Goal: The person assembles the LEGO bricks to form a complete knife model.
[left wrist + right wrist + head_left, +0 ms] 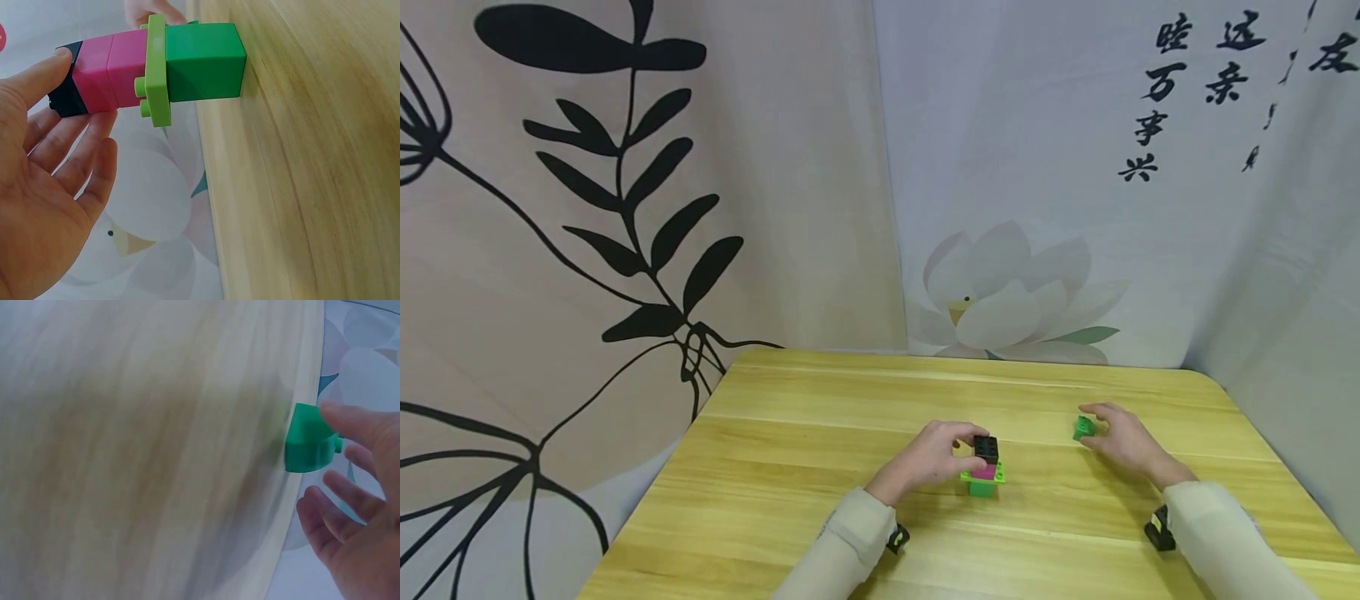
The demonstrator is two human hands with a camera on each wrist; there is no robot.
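Observation:
A small tower of toy building bricks stands upright in front of my left hand (931,454). At its top is a black brick (987,450), which my left thumb and fingers pinch from both sides. Below it come pink bricks (111,69), a lime-green plate (157,72) with studs, and a green brick (206,62) at the base. Farther right, my right hand (1123,440) is spread around a separate green brick (1084,427). Its thumb overlaps this brick (307,440) in the right wrist view, while the other fingers are apart from it.
Both hands are over a wooden table (775,467) with a light grain. Behind its far edge hangs a pale curtain (1037,167) printed with a lotus, dark leaves and writing. A black wrist device (1161,530) sits below the right cuff, another (898,538) below the left.

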